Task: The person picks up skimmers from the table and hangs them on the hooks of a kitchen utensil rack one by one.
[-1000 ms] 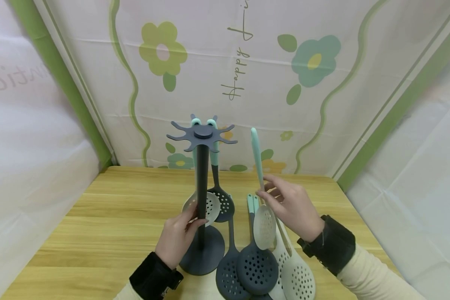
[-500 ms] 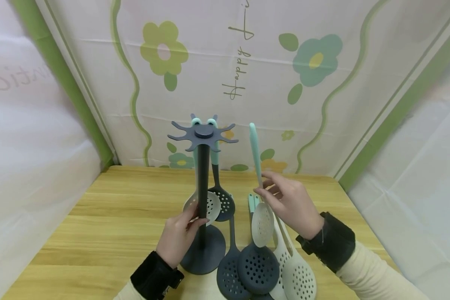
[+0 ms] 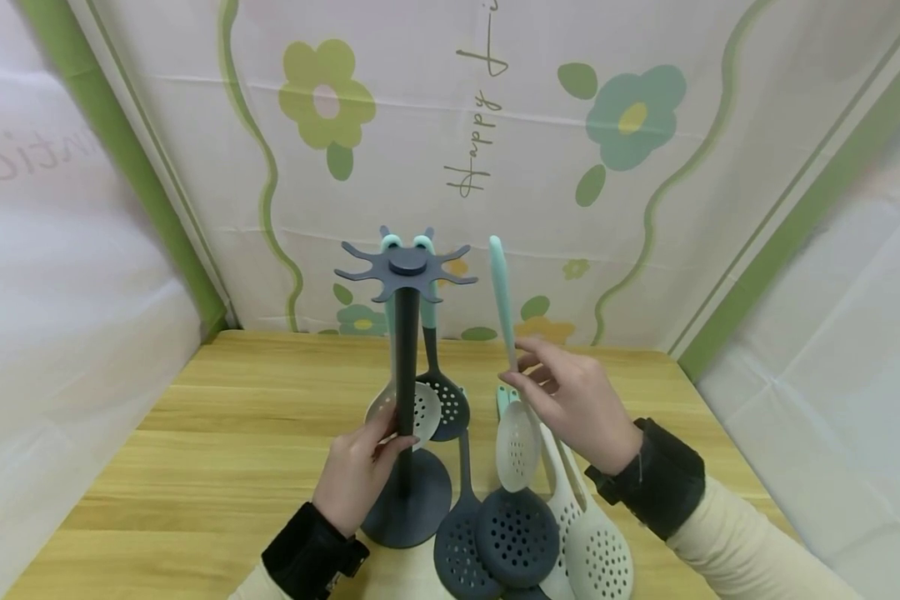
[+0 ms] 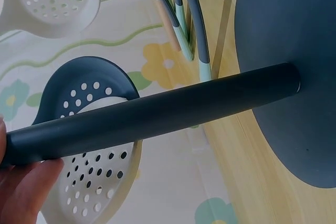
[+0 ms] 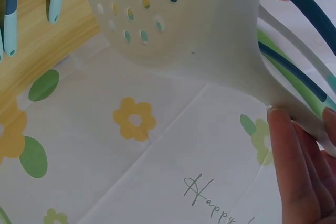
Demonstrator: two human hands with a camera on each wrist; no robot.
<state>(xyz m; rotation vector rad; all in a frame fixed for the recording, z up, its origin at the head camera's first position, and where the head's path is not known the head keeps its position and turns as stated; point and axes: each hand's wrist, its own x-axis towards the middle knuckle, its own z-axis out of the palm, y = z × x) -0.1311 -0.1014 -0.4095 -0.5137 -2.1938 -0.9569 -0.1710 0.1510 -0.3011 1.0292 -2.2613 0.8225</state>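
Observation:
In the head view a dark utensil stand rises upright from a round base, with curved hooks at its top. My left hand grips its pole at mid-height. On the rear hooks hang a dark skimmer and a white skimmer, the latter partly hidden by the pole. My right hand pinches another white skimmer at its neck, right of the stand; its mint handle points up and its perforated head hangs down. The right wrist view shows fingertips against that neck.
Below the raised skimmer, dark skimmers and white slotted utensils lie overlapping on the wooden table. A printed flower cloth backs the table, and pale cloth walls stand at both sides.
My right hand has shifted slightly left and up with the white skimmer, bringing its handle closer to the stand's hooks. My left hand and the stand have stayed in place.

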